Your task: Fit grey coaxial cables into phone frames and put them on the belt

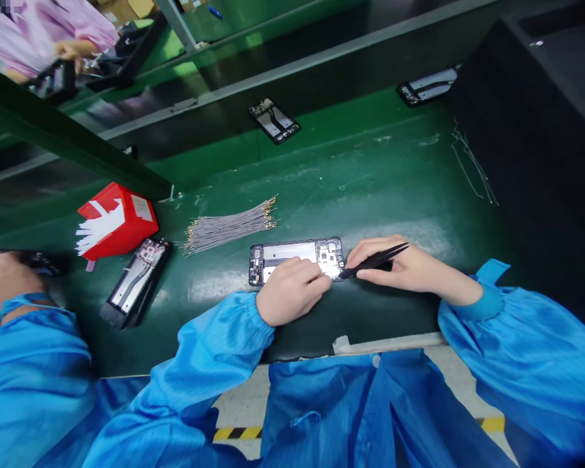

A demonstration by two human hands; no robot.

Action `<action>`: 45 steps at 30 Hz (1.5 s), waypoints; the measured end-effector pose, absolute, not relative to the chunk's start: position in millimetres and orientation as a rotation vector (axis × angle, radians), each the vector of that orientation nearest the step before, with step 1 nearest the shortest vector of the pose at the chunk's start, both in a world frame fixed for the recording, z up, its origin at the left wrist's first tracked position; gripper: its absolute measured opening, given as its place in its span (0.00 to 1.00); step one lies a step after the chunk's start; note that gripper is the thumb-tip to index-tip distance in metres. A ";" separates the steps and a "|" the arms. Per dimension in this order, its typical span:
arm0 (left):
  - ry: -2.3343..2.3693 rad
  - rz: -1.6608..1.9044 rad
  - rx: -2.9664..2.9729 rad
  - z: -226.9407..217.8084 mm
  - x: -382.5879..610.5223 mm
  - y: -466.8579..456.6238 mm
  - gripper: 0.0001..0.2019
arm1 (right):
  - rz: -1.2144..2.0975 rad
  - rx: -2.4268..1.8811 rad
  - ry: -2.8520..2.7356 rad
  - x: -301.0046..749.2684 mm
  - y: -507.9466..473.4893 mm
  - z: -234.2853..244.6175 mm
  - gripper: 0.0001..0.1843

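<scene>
An opened phone frame point(283, 255) lies flat on the green bench in front of me. My left hand point(292, 290) rests on its near edge, fingers curled and pressed onto the frame. My right hand point(400, 268) is closed on black tweezers point(377, 260), whose tips touch the frame's right end by the circuit board. Both my sleeves are blue.
A bundle of thin grey cables with gold tips point(231, 227) lies behind the frame. A red box point(117, 220) and a second phone frame point(136, 281) sit at left. More frames point(274, 121) point(426, 86) lie further back. A co-worker's hand point(2, 276) works at far left. A black box point(541, 130) stands right.
</scene>
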State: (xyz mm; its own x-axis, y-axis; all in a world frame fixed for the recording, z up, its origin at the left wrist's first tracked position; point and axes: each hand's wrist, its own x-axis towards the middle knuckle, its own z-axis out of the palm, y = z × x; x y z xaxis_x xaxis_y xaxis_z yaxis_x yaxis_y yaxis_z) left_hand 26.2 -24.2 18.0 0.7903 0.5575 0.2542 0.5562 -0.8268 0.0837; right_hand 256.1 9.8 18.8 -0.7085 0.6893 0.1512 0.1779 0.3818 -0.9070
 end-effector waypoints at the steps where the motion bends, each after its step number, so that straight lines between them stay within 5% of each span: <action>1: 0.922 0.427 2.970 18.1 26.4 -24.3 0.12 | 1.305 -0.741 -2.130 256.1 9.8 19.1 0.06; 45: 0.912 0.370 2.971 19.9 27.6 -24.0 0.11 | 1.050 -0.654 -2.284 248.9 -8.7 21.5 0.05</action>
State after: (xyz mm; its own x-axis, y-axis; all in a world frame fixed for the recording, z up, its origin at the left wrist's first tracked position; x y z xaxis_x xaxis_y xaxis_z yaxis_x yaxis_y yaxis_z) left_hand 27.6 -24.0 19.9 0.8021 0.5548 0.2208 0.5519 -0.8300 0.0805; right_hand 248.9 -8.7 21.5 -0.7381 0.6200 0.2659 0.2017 0.5790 -0.7900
